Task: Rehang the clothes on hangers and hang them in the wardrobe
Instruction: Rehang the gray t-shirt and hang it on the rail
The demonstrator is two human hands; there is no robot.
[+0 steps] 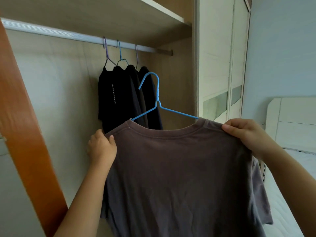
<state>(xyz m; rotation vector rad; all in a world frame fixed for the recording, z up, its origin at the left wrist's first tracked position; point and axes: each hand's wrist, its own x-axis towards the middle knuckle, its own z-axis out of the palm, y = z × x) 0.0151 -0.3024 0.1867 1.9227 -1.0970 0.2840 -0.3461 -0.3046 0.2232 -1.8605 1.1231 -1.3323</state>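
Both hands up: left hand (102, 147) and right hand (246, 134) each pinch shoulder of brown shirt (179, 168), already on blue hanger (158, 103). Hook upright, midway betw hands; rail (68, 34) above, further in.

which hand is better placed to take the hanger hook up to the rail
Likely left: the left hand grips the shirt nearer the hanger hook and rail; the right hand is farther off.

Plain brown-grey T-shirt (179, 177) on a light blue hanger (158, 98); black garments (119, 93) behind; orange wardrobe frame (22, 117), white rail (68, 34)
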